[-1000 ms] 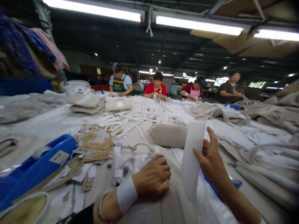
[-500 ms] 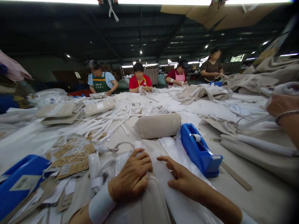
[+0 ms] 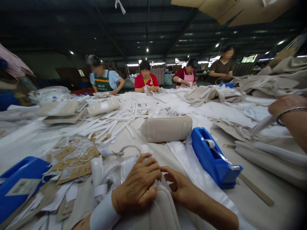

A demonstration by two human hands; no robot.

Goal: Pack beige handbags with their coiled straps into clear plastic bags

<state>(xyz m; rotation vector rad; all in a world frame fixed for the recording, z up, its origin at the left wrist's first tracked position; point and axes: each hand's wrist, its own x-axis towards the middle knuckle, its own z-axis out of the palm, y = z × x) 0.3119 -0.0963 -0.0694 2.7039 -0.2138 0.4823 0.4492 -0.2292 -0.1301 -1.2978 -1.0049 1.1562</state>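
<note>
My left hand point(image 3: 137, 187) is curled over the top of a beige bag point(image 3: 158, 212) lying right in front of me, its fingers closed on the bag's upper edge. My right hand point(image 3: 181, 188) rests beside it, fingertips pinched together against the left hand's fingers at the same edge; what they pinch is hidden. A white paper strip point(image 3: 199, 179) lies flat on the table just right of my right hand. A blue tape dispenser point(image 3: 214, 158) stands beyond it.
Another beige bag point(image 3: 166, 128) lies ahead. Cardboard tags point(image 3: 72, 159) and white strips point(image 3: 115, 123) litter the left; a blue dispenser point(image 3: 19, 185) sits at far left. A co-worker's arm with a bracelet point(image 3: 287, 115) reaches in at right. Several people work across the table.
My right hand dropped the white strip it held up, came down and moved left until it met my left hand on the bag. The view tilted down.
</note>
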